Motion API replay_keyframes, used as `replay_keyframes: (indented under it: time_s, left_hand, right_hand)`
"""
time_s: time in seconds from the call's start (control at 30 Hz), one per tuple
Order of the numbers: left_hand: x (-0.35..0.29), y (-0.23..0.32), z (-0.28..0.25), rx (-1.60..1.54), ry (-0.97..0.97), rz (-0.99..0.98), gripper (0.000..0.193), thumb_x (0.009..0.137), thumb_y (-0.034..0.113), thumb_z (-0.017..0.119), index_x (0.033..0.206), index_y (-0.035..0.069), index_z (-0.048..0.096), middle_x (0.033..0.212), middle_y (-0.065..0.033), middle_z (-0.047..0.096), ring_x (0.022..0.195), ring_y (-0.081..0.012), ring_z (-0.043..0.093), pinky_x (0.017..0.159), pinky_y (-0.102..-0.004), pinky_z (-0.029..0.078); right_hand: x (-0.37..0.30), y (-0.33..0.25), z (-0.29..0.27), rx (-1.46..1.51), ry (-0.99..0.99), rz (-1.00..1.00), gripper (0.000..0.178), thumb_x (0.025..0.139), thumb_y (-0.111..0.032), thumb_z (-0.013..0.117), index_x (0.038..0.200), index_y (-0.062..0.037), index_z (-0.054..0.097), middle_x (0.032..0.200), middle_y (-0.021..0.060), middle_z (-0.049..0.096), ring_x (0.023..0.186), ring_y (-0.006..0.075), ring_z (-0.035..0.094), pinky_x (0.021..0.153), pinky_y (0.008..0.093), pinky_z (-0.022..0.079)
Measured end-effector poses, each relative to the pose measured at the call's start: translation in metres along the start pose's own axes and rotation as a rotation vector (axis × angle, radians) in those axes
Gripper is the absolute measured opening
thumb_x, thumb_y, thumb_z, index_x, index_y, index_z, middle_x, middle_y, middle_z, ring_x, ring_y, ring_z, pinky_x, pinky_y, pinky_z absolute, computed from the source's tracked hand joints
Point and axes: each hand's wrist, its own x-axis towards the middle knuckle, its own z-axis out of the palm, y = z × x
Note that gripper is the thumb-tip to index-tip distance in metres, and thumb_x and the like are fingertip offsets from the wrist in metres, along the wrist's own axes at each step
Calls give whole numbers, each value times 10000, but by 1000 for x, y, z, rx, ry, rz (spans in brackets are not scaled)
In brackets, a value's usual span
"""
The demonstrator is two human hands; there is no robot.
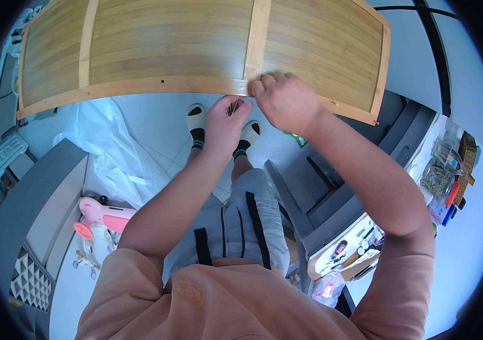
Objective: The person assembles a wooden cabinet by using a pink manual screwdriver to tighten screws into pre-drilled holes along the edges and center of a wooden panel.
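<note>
A wooden panel (168, 39) with a paler frame and crossbars spans the top of the head view. My left hand (223, 122) is closed just below its near edge. A bunch of thin, dark brass-coloured screws (233, 107) shows between its curled fingers. My right hand (288, 101) is closed and rests against the panel's near rail, beside the right crossbar (257, 39). Its fingertips are turned toward the wood, so whatever they hold is hidden. A dark hole (162, 81) shows in the rail to the left, and a small brass fitting (334, 103) sits to the right.
Crumpled clear plastic sheeting (114, 147) lies on the floor at left, near a pink-and-white toy-like object (105, 215). A grey drawer unit (332, 187) stands open on the right. Bags of small hardware (437, 178) lie on the white surface at far right.
</note>
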Motion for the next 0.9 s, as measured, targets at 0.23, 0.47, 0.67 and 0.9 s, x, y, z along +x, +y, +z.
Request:
replay_keyframes:
  time_s: [0.23,0.47,0.67,0.9]
  left_hand:
    - [-29,19,-38,-387,-204,-178,346,944,90,395,1250,-40,493,1156,-128,557,1075,-208,542,879,-317,439]
    - [-33,44,-65,-542,-259,-175,374,943,96,373,1277,-42,471,1274,-156,517,1205,-251,490,980,-345,409]
    - [-29,50,-92,-644,-375,-200,389,959,169,375,1283,-18,481,1196,-91,565,1115,-177,535,952,-344,414]
    - [-31,53,-113,-641,-375,-234,404,983,237,371,1252,-37,495,1177,-101,564,1098,-185,531,957,-372,413]
  right_hand:
    - [-1,-27,1,169,-38,488,159,787,-207,579,774,-49,574,754,119,632,694,249,636,645,352,515]
    - [3,-71,-22,387,417,395,317,743,-240,683,1014,-77,661,890,74,600,813,242,596,691,375,475]
    - [33,-89,-21,429,335,93,235,707,-120,603,925,-93,687,896,29,568,871,203,549,773,318,427]
    - [51,-99,-14,490,308,11,226,711,-109,591,929,-74,638,903,36,568,879,217,554,775,322,436]
